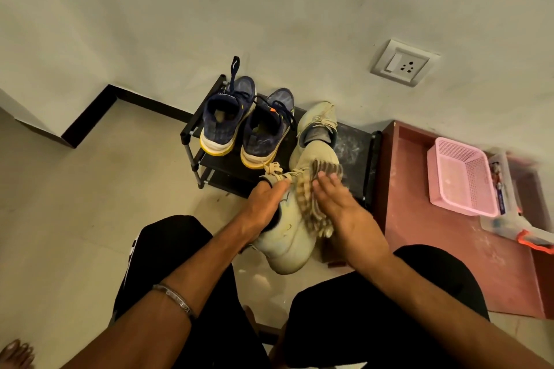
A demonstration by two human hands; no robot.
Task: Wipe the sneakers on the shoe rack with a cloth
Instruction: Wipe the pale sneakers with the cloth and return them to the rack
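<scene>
A beige sneaker [287, 237] is held up in front of the black shoe rack [356, 144]. My left hand [265, 205] grips it at the collar, fingers tucked into the opening by the laces. My right hand [335, 204] lies flat, pressing a striped brown cloth [311, 207] against the sneaker's side; the cloth is blurred. The second beige sneaker [317, 123] stands on the rack's top shelf at the right. Two navy sneakers with yellow soles [221, 120] [266, 132] stand on the left of that shelf.
A reddish low cabinet [449, 249] stands right of the rack with a pink plastic basket [461, 177] and a clear box on it. A wall socket [401, 64] is above. My knees in black shorts fill the foreground; a bare foot shows at bottom left.
</scene>
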